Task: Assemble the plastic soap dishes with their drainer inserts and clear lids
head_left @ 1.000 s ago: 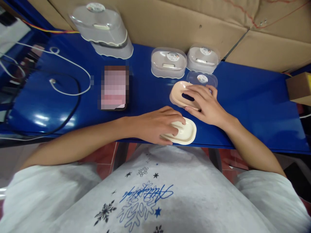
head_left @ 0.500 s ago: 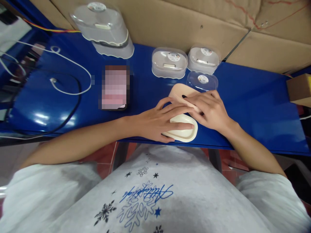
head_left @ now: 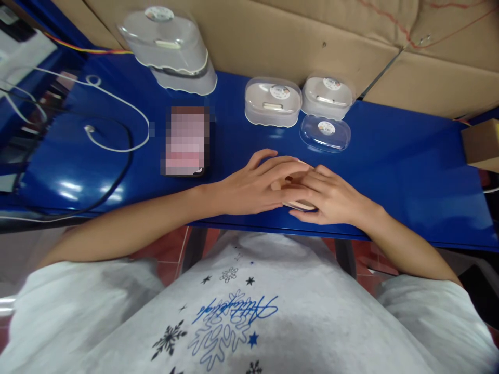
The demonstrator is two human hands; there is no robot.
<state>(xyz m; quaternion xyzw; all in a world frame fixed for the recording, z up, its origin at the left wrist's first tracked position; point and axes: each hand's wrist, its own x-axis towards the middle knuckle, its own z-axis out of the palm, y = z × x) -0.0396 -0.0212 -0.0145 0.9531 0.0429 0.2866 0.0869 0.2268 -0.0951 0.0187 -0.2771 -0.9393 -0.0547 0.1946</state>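
The peach cover (head_left: 276,185) has moved nearer the person; the right hand (head_left: 333,193) holds it, the left hand (head_left: 259,184) (grip impossible to tell) overlapping.

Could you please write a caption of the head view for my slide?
Left hand and right hand on a peach cover over a blue table, a clear lid beyond.

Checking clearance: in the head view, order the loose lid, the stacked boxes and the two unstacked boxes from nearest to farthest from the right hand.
From the right hand:
1. Loose lid, just ahead.
2. Left unstacked box and right unstacked box, behind: too close to call.
3. Stacked boxes, back left.
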